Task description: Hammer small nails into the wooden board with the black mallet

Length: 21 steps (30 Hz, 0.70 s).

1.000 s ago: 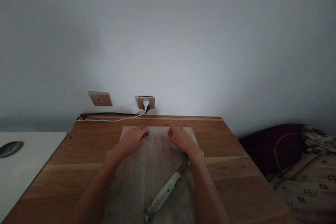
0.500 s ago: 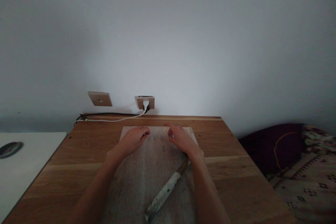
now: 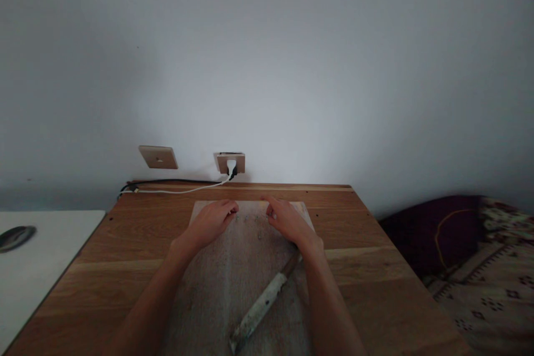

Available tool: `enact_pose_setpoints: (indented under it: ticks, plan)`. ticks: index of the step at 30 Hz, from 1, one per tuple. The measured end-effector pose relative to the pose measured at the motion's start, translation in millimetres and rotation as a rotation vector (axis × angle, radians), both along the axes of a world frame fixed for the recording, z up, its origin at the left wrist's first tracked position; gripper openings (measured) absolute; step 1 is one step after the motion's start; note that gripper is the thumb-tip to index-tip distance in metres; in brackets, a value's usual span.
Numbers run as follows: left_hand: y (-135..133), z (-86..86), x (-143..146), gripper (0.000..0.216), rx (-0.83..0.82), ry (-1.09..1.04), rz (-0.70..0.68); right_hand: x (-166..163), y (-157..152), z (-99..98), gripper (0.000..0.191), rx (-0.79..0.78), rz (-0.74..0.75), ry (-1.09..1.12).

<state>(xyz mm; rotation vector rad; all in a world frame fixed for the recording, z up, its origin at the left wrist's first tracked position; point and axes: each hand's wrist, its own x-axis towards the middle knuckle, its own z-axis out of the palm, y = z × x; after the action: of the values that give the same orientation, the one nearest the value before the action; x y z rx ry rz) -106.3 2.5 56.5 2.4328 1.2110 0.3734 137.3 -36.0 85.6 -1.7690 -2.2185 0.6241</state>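
Pale, worn wood in the head view: a board (image 3: 246, 278) lies on the brown worktop (image 3: 367, 275). The left hand (image 3: 213, 217) is bent over the board's far left part, fingers curled; whether it grips anything I cannot tell. The right hand (image 3: 287, 219), opposite, has one finger extended and the rest curled, its grip equally unclear. Small bits (image 3: 259, 235) sit on the board between them. A long tool (image 3: 261, 306) lies diagonally nearer the wearer, its far end by the right wrist.
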Motion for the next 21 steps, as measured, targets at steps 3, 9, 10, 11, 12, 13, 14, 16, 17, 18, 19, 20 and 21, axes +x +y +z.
enact_pose_setpoints:
  ticks: [3,9,10,11,12,13,14,16,17,18,19,20,21]
  plan:
    - [-0.6,2.1,0.0,0.016,0.0,0.003,-0.005,-0.4,-0.2,0.7,0.054,-0.001,0.001,0.002]
    - [-1.6,3.2,-0.5,0.018,0.01,0.005,-0.022,-0.1,0.5,-0.7,0.048,0.004,0.005,-0.004]
    - [-1.5,2.6,-0.6,0.018,0.015,0.009,-0.023,-0.1,0.6,-1.0,0.048,0.005,0.006,-0.004]
    - [-1.3,2.0,-0.7,0.017,0.019,0.016,-0.022,-0.1,0.7,-1.3,0.047,0.007,0.007,-0.004]
    - [-1.1,1.3,-0.8,0.017,0.025,0.02,-0.021,-0.2,0.7,-1.5,0.047,0.009,0.007,-0.005]
    - [-1.0,0.8,-0.8,0.018,0.029,0.023,-0.021,-0.3,0.6,-1.5,0.046,0.01,0.007,-0.005]
    - [-0.8,0.3,-0.7,0.018,0.032,0.024,-0.022,-0.4,0.5,-1.4,0.046,0.011,0.007,-0.004]
    - [-0.7,-0.3,-0.2,0.018,0.032,0.018,-0.027,-0.8,0.1,-0.6,0.046,0.009,0.006,-0.004]
    - [-0.7,-0.6,0.1,0.018,0.028,0.016,-0.027,-0.9,-0.1,-0.1,0.047,0.008,0.006,-0.004]
    - [-0.8,-0.8,0.4,0.017,0.024,0.013,-0.029,-1.0,-0.2,0.4,0.047,0.006,0.006,-0.005]
    - [-0.8,-0.9,0.7,0.017,0.023,0.012,-0.032,-1.0,-0.3,0.9,0.047,0.004,0.005,-0.005]
    - [-0.8,-1.0,0.9,0.017,0.025,0.013,-0.033,-1.0,-0.3,1.3,0.046,0.001,0.005,-0.006]
    - [-0.8,-1.0,0.9,0.017,0.032,0.016,-0.032,-1.0,-0.2,1.6,0.047,0.0,0.005,-0.007]
